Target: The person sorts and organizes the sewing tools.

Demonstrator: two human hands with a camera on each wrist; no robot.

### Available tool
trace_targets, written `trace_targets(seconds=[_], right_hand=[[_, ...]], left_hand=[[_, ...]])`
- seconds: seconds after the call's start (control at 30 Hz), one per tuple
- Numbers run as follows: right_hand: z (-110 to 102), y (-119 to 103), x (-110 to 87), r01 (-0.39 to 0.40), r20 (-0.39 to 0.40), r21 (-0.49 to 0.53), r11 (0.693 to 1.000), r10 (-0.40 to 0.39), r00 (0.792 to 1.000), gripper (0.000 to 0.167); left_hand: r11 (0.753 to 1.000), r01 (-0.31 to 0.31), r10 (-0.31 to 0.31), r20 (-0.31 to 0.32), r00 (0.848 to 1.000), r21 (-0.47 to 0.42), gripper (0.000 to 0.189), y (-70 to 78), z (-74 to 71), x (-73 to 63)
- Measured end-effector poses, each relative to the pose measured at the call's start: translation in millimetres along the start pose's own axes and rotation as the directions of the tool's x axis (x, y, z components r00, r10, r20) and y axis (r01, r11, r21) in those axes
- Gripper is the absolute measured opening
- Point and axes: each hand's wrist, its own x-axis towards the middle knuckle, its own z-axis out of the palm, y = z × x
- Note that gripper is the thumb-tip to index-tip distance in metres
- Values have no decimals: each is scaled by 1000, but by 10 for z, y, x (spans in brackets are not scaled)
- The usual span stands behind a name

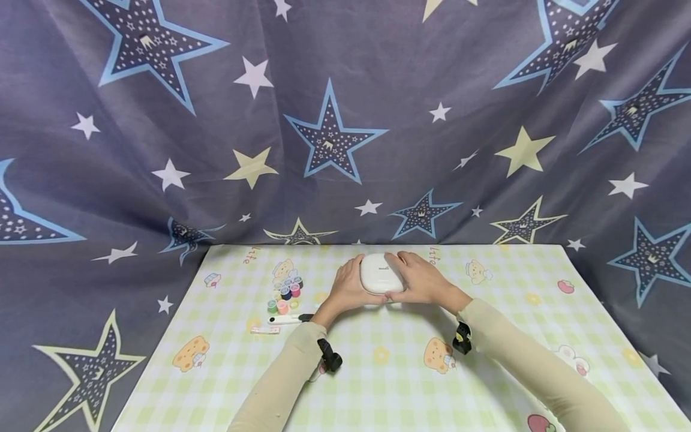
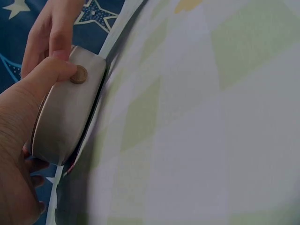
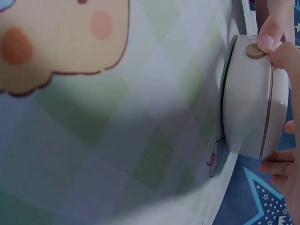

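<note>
A white rounded case (image 1: 380, 273) with small lettering on top stands near the far edge of the table, between both hands. My left hand (image 1: 348, 291) grips its left side, and my right hand (image 1: 423, 279) holds the right side. Both thumbs meet at the front, by a round gold-coloured button (image 2: 78, 74) on the case wall. In the right wrist view a thin gold seam runs round the case (image 3: 248, 98), and the lid looks closed. Some fingers are hidden behind the case.
Several small coloured thread spools (image 1: 285, 293) stand left of the left hand. Nearer lie a white tool with a dark end (image 1: 286, 320), partly behind the left wrist, and a pink-and-white strip (image 1: 266, 330). A star-patterned curtain (image 1: 345, 198) hangs behind the checked tablecloth (image 1: 378, 390).
</note>
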Motion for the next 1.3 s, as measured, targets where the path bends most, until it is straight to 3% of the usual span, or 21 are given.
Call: trace_targets(seconds=[0.17, 0.47, 0.9, 1.3], right_hand=[[-6, -19, 36, 32, -4, -59, 998, -32, 999, 96], [-6, -67, 58, 29, 8, -105, 994, -28, 1000, 95], [11, -84, 65, 14, -15, -111, 994, -16, 1000, 95], [15, -92, 89, -5, -13, -86, 996, 4, 1000, 97]], left_hand=[[996, -46, 47, -9, 999, 74, 124, -13, -4, 8], [994, -82, 85, -32, 996, 72, 120, -34, 2, -22], [996, -74, 74, 6, 997, 45, 120, -29, -30, -15], [998, -23, 25, 18, 1000, -54, 121, -34, -9, -9]])
